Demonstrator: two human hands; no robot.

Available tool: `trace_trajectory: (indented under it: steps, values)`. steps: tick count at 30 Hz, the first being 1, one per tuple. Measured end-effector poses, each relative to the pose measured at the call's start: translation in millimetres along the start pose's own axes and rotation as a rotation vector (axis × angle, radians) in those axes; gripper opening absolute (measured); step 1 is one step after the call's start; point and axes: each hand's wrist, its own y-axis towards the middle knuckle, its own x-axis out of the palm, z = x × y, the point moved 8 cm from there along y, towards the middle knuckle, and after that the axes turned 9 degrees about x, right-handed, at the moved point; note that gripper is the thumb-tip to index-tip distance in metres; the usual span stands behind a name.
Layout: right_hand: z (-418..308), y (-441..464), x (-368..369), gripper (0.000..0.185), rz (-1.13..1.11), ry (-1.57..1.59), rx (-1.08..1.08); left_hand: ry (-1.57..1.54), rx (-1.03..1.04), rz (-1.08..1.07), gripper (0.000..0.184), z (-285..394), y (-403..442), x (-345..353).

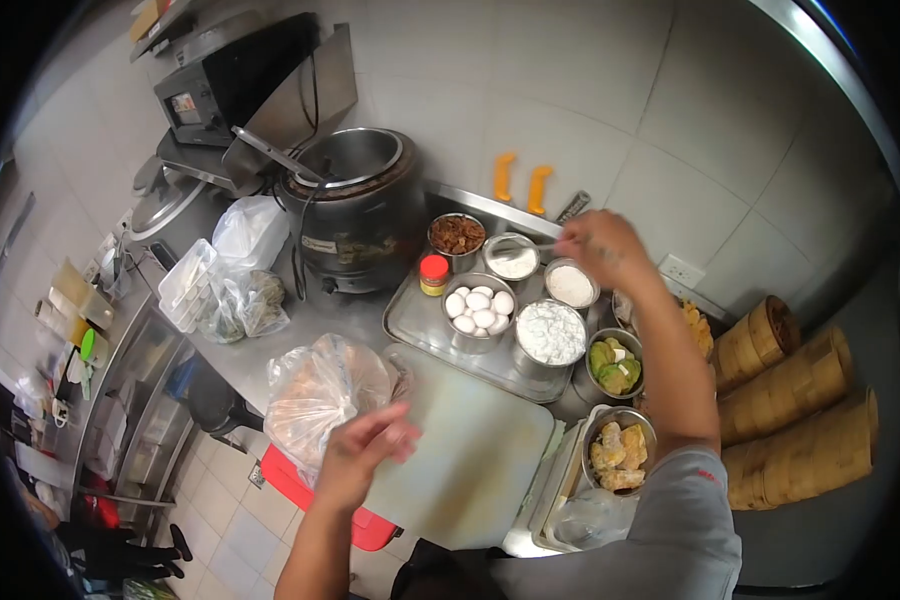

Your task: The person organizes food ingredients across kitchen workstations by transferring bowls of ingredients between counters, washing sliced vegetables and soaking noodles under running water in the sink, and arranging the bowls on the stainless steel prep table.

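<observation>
My right hand (600, 248) is closed around the handle of a metal spoon (538, 249), whose bowl end is over a steel bowl of white powder (512, 262). My left hand (370, 448) is held above the near-left part of the cutting board (470, 440), fingers stretched out and holding nothing. Right beside it lies a tied clear plastic bag (325, 390) with pinkish contents. A metal tray (425, 325) carries a bowl of white eggs (479, 311), a heaped bowl of white powder (551, 333), a bowl of pale powder (571, 284), brown shreds (457, 234) and a red-lidded jar (433, 275).
Bowls of green pieces (613, 367) and orange-yellow chunks (620, 455) stand at right, near bamboo steamers (800, 450). A black soup warmer (355, 230) stands at the back left. Yellow-handled knives (538, 190) hang at the wall. Another person (120, 550) is at lower left.
</observation>
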Motion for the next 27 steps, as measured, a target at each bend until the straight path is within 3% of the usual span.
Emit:
trace_trajectory:
  steps: [2, 3, 5, 8, 9, 10, 12, 14, 15, 16, 17, 18, 19, 20, 21, 22, 24, 25, 27]
  values:
    - [65.2, 25.1, 14.5, 0.014, 0.03, -0.322, 0.193, 0.03, -0.054, 0.102, 0.035, -13.4, -27.6, -35.7]
    - [83.4, 37.6, 27.3, 0.014, 0.024, -0.321, 0.189, 0.048, -0.066, 0.197, 0.033, -16.8, -43.7, -54.7]
    - [135.5, 55.8, 66.0, 0.014, -0.148, -0.478, 0.401, 0.221, -0.098, 0.331, 0.032, -14.9, -78.9, -92.7]
    - [183.1, 67.6, 133.9, 0.016, -0.26, -0.554, 0.416, 0.271, -0.12, 0.499, 0.04, -28.8, -146.5, -159.6]
    - [213.0, 73.2, 174.5, 0.02, -0.202, -0.534, 0.35, 0.308, -0.139, 0.57, 0.04, -25.8, -171.2, -174.1]
    - [235.7, 74.5, 203.3, 0.025, -0.144, -0.513, 0.276, 0.333, -0.165, 0.627, 0.051, -30.9, -200.8, -194.0]
    - [229.0, 73.4, 206.7, 0.037, -0.246, -0.548, 0.289, 0.414, -0.205, 0.738, 0.045, -20.0, -256.9, -211.9]
    - [234.9, 81.4, 211.7, 0.048, -0.203, -0.611, 0.232, 0.449, -0.294, 0.916, 0.018, 13.9, -308.9, -198.8]
    - [220.9, 79.0, 185.2, 0.053, -0.177, -0.641, 0.484, 0.47, -0.243, 0.954, 0.028, 5.5, -341.5, -219.8]
    - [227.0, 93.8, 184.4, 0.064, -0.047, -0.712, 0.528, 0.497, -0.193, 1.017, 0.039, -5.1, -384.8, -237.6]
    - [195.5, 93.6, 162.1, 0.068, 0.144, -0.539, 0.442, 0.609, -0.151, 1.064, 0.034, 13.2, -409.2, -226.0]
    - [236.4, 118.5, 193.8, 0.062, 0.587, -0.489, 0.082, 0.619, -0.081, 1.039, 0.031, 32.8, -421.5, -209.8]
    - [276.8, 170.5, 217.8, 0.051, 0.749, -0.421, 0.039, 0.58, -0.041, 1.149, 0.028, 44.6, -439.7, -196.7]
    - [193.3, 169.1, 189.8, 0.04, 0.344, -0.596, -0.01, 0.579, -0.055, 1.222, 0.028, 45.0, -467.3, -193.3]
    - [158.5, 191.6, 175.2, 0.032, 0.507, -0.091, -0.282, 0.427, -0.022, 1.342, 0.028, 39.6, -492.4, -185.9]
    - [141.9, 217.5, 185.5, 0.026, 0.448, 0.121, -0.228, 0.425, -0.076, 1.355, 0.029, 35.8, -511.1, -176.3]
    - [35.5, 233.4, 168.6, 0.015, 0.374, 0.572, -0.123, 0.518, -0.007, 1.306, 0.029, 12.2, -551.6, -156.4]
    - [-51.8, 225.4, 172.5, 0.024, 0.135, 0.848, -0.23, 0.639, 0.029, 1.268, 0.031, 11.8, -567.4, -136.2]
    - [-250.7, 51.9, 56.0, 0.039, 0.306, 0.44, -0.31, 0.896, -0.047, 1.163, 0.033, 36.3, -606.5, -90.1]
